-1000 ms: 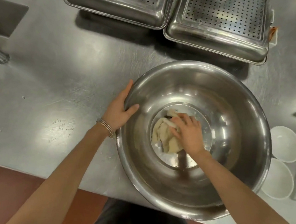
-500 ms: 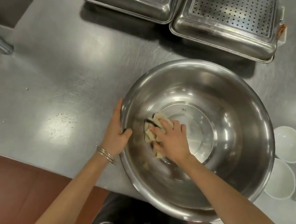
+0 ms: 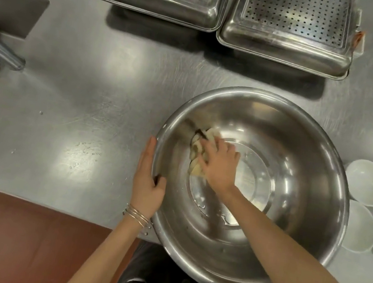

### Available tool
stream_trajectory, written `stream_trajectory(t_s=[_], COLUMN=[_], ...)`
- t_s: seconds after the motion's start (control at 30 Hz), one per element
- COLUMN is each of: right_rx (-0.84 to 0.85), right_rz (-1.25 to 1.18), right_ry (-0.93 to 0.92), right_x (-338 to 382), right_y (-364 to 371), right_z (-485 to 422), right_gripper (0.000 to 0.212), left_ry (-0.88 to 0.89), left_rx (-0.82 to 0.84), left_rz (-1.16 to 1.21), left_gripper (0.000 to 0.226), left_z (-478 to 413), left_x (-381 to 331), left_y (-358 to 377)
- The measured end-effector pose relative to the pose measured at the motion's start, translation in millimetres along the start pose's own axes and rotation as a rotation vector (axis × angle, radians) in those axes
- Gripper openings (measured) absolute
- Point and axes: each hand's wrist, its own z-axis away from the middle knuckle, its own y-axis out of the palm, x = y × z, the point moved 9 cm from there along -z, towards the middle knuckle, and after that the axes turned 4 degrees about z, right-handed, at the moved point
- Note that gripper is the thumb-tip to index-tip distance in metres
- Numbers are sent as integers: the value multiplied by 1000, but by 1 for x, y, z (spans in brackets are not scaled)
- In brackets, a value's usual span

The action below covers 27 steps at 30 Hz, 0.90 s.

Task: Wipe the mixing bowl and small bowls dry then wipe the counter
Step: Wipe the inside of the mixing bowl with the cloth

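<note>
The mixing bowl, at the near edge of the counter, is gripped at its rim by the left hand, thumb hooked inside; a cloth is pressed against its left wall under the flattened right hand; drying is judged midway, so the remaining wall is called for next, the small bowls untouched.

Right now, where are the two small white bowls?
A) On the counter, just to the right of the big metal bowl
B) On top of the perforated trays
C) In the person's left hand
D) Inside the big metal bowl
A: the small white bowls sit side by side on the counter, close to the right side of the mixing bowl.
</note>
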Motion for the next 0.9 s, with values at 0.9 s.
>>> stream_trajectory(t_s=[0.9], right_rx=[77], right_rz=[-662], right_ry=[-144], right_x=[18], right_y=[-16], right_z=[-35], right_gripper=[38], left_ry=[-91], left_rx=[186], left_rz=[375], left_gripper=[71], left_z=[-64], left_x=[-4], left_y=[18])
